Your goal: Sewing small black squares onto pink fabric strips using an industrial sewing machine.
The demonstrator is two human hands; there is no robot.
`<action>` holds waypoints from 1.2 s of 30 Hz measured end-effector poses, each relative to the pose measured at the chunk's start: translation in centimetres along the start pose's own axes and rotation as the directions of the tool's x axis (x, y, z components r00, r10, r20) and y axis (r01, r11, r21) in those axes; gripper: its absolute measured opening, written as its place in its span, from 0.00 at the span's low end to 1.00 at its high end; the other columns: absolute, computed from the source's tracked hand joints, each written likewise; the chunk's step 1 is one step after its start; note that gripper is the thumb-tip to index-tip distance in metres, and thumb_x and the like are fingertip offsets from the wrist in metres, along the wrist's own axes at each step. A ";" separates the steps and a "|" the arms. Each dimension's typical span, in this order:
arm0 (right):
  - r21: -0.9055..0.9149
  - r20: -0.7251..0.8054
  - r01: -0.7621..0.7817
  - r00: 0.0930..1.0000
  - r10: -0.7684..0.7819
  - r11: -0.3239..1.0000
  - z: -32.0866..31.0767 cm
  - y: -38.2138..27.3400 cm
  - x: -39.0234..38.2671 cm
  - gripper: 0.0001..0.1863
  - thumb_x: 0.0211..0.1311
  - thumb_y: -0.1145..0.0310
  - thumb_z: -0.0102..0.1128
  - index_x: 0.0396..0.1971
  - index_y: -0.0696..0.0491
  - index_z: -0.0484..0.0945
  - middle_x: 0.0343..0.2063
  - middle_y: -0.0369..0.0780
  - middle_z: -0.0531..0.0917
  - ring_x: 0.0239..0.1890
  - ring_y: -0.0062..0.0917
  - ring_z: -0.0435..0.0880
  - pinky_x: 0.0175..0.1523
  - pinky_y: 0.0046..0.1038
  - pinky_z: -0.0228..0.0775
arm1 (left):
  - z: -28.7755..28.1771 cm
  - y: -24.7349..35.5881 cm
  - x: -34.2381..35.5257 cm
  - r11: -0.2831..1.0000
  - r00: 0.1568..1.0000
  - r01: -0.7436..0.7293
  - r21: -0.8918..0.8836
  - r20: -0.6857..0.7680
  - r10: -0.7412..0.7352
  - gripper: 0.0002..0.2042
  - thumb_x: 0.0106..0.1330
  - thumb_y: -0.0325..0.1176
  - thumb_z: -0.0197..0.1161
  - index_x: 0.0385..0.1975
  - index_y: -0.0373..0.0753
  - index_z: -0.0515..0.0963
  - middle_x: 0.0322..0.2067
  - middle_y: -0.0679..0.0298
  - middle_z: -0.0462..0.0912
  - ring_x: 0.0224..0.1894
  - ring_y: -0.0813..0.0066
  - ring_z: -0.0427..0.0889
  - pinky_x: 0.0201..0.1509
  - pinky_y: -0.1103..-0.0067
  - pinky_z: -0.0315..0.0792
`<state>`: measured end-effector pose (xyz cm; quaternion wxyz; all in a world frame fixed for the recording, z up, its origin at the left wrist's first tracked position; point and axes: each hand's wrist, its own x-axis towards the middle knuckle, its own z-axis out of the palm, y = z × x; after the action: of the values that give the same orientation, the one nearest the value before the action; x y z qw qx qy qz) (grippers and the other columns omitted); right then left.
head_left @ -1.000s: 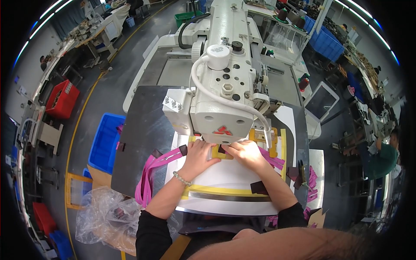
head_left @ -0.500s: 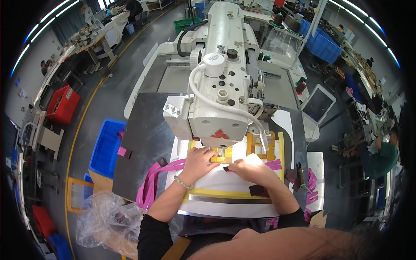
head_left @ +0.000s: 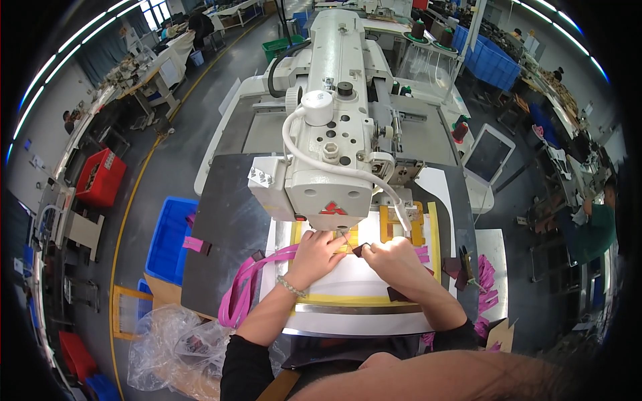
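Above the left hand [head_left: 315,257] sits the machine's [head_left: 311,182] red emblem [head_left: 332,208].

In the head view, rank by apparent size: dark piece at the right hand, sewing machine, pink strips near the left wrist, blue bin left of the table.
1. Sewing machine
2. Blue bin
3. Pink strips
4. Dark piece, at the right hand

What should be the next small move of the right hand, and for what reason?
Probably the right hand should turn the small dark patch a little, to square it with the yellow plate: that hand pinches the patch at its fingertips, the patch sits slanted beside the plate, and the left hand is already at the plate.
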<state>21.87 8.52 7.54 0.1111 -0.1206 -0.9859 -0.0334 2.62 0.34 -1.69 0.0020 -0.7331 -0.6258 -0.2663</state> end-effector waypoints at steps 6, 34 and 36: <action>-0.170 -0.202 -0.019 0.979 -0.016 0.985 0.8 0.1 0.2 0.06 0.50 0.72 0.60 0.30 0.54 0.79 0.18 0.30 0.73 0.16 0.18 0.74 0.21 0.23 0.60 | 0.2 0.4 0.1 0.998 0.992 0.054 0.027 -0.116 -0.050 0.22 0.53 0.41 0.68 0.49 0.44 0.79 0.29 0.68 0.77 0.34 0.71 0.76 0.42 0.74 0.64; 0.745 0.540 -0.490 0.841 -0.021 -0.452 6.5 0.7 1.6 0.17 0.63 0.53 0.59 0.25 0.53 0.77 0.30 0.43 0.84 0.26 0.24 0.84 0.31 0.21 0.73 | -5.5 -0.2 -1.2 0.250 0.902 0.406 -0.879 0.341 -0.265 0.24 0.52 0.20 0.71 0.52 0.35 0.76 0.16 0.81 0.60 0.20 0.93 0.56 0.24 0.89 0.51; 0.762 0.535 -0.424 0.839 0.106 -0.489 7.7 0.8 1.6 0.20 0.64 0.49 0.56 0.26 0.52 0.76 0.27 0.42 0.83 0.24 0.24 0.84 0.28 0.22 0.71 | -5.5 -0.1 -1.0 0.254 0.896 0.418 -0.872 0.352 -0.270 0.25 0.52 0.20 0.71 0.54 0.35 0.75 0.16 0.80 0.60 0.20 0.93 0.56 0.24 0.89 0.51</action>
<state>18.89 10.35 0.43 0.0673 -0.2352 -0.4951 0.8337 0.34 -2.36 2.61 -0.5155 -0.4605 -0.5018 -0.5199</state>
